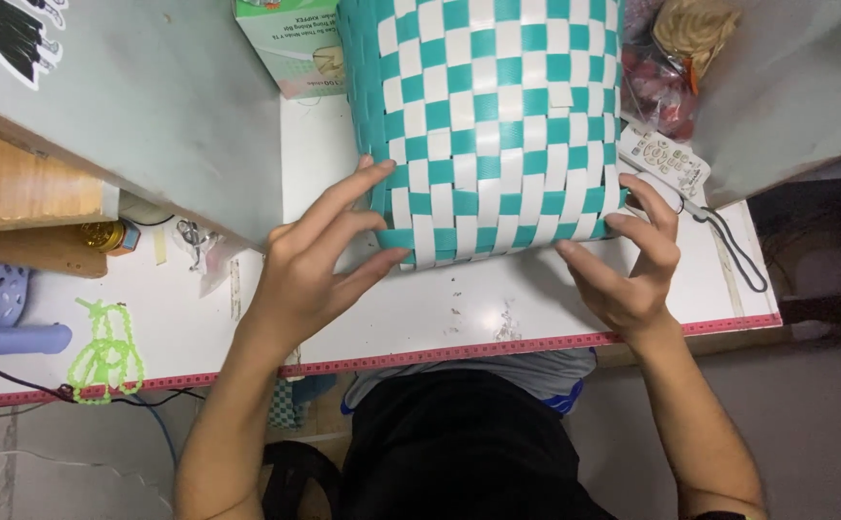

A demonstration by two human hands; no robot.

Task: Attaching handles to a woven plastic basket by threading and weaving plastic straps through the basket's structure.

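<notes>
Head view. Woven basket [493,125] of teal and white plastic strips lies on the white desk [459,308], its long axis running away from the person, its near end just in front of both hands. Left hand [319,260] lies at the basket's near left corner, fingers spread and flat, thumb pressed along the lower edge; the grip is released, touching rather than clasping. Right hand [628,260] meets the near right corner, fingertips curled onto the weave's bottom edge and thumb at the side; it pinches the edge lightly, not clenched. Both hands sit about equally close, one on each side of the long axis. Whether anything lies inside the basket cannot be told, since only the outer weave shows. Beside the basket: a green-and-white carton [290,48] at its far left, a white remote control [666,159] and a clear bag of reddish items [666,72] to its right. A green bead string [107,351] lies well apart at the desk's left.
</notes>
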